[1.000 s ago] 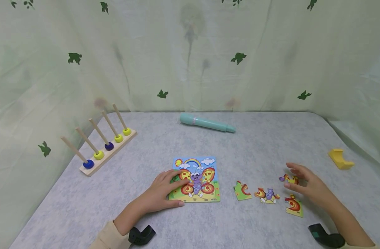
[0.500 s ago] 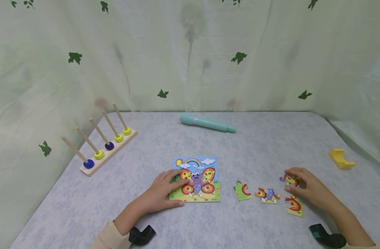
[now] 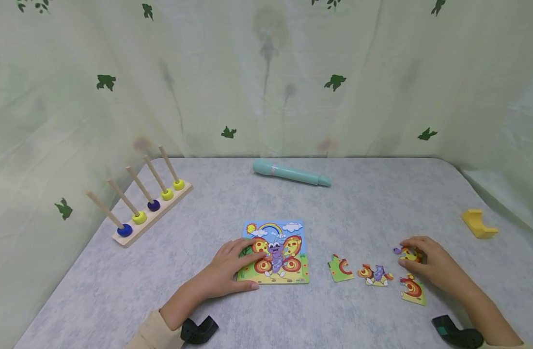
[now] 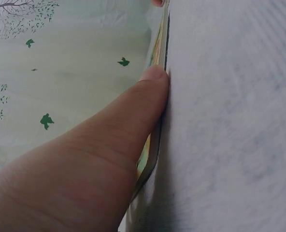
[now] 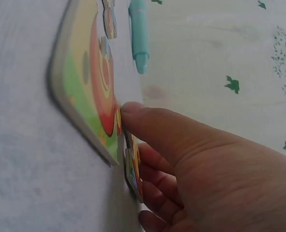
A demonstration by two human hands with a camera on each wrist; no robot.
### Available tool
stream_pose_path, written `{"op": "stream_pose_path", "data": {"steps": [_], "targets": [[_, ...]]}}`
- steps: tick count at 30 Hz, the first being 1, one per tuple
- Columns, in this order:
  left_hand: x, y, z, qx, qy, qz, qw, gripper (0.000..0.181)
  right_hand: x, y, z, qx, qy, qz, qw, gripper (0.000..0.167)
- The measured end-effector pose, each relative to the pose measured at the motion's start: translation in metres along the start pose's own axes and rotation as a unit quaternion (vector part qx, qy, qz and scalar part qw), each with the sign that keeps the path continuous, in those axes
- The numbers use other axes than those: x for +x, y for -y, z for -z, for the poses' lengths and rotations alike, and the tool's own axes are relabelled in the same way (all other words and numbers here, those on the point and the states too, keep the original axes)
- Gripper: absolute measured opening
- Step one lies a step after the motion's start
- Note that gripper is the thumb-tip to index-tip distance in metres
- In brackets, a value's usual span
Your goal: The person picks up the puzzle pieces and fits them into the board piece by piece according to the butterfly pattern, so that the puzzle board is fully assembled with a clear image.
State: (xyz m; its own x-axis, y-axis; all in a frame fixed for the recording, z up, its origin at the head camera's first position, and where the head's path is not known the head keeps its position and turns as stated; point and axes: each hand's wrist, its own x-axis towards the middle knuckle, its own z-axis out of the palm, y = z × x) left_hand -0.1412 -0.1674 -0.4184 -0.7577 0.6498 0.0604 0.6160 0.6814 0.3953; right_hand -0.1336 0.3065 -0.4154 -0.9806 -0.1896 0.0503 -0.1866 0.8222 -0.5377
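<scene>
My left hand [image 3: 229, 269] lies over the left edge of a butterfly picture board [image 3: 288, 276], fingers spread on it and thumb along its lower edge. On the right, my right hand [image 3: 436, 264] pinches a red and yellow puzzle piece [image 3: 409, 254] between thumb and fingers at table level. Just below it lies a red-spiral corner piece [image 3: 412, 290], large in the right wrist view [image 5: 80, 82]. Further left are a piece with purple and orange parts [image 3: 377, 275] and a green corner piece [image 3: 339, 268], both flat on the table.
A wooden rack of pegs with blue and yellow rings [image 3: 153, 218] stands at the left. A teal pen-shaped object [image 3: 292, 173] lies near the back edge of the table [image 3: 371, 194]. A yellow curved block [image 3: 478, 224] sits at the far right.
My right hand has lowered slightly and its fingers have closed in around the red and yellow piece. My left hand has stayed on the board.
</scene>
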Motion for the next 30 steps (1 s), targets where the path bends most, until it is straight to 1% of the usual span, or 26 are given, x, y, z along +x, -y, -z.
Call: {"op": "stream_pose_path", "data": {"steps": [5, 8, 12, 15, 18, 21, 24, 28, 30], "targets": [[0.0, 0.001, -0.001, 0.004, 0.0, 0.0, 1.0, 0.067, 0.001, 0.008, 0.002, -0.009, -0.013, -0.021, 0.9997, 0.053], [0.0, 0.001, -0.001, 0.002, -0.001, -0.001, 1.0, 0.067, 0.001, 0.021, 0.005, -0.01, -0.033, -0.016, 0.9993, 0.053], [0.0, 0.001, -0.001, 0.001, -0.001, -0.003, 1.0, 0.067, 0.001, 0.046, 0.007, 0.004, -0.072, 0.029, 0.997, 0.049], [-0.001, 0.001, 0.0, 0.001, 0.001, 0.0, 1.0, 0.067, 0.002, 0.069, 0.006, 0.02, -0.096, 0.083, 0.9918, 0.044], [-0.001, 0.001, 0.0, -0.001, 0.004, 0.004, 1.0, 0.067, 0.007, 0.093, 0.002, 0.033, -0.105, 0.14, 0.984, 0.042], [-0.002, 0.001, 0.001, -0.002, 0.005, 0.009, 0.9999, 0.067, 0.017, 0.116, -0.006, 0.059, -0.094, 0.194, 0.9747, 0.043], [-0.002, 0.001, 0.0, -0.001, 0.005, 0.009, 0.9999, 0.067, 0.026, 0.138, -0.015, 0.094, -0.07, 0.229, 0.9662, 0.044], [-0.001, 0.001, 0.0, 0.0, 0.003, 0.004, 1.0, 0.067, 0.038, 0.161, -0.031, 0.126, -0.037, 0.243, 0.9611, 0.043], [0.0, 0.001, 0.0, 0.0, 0.003, 0.001, 1.0, 0.067, 0.044, 0.168, -0.041, 0.134, -0.02, 0.239, 0.9615, 0.043]]}}
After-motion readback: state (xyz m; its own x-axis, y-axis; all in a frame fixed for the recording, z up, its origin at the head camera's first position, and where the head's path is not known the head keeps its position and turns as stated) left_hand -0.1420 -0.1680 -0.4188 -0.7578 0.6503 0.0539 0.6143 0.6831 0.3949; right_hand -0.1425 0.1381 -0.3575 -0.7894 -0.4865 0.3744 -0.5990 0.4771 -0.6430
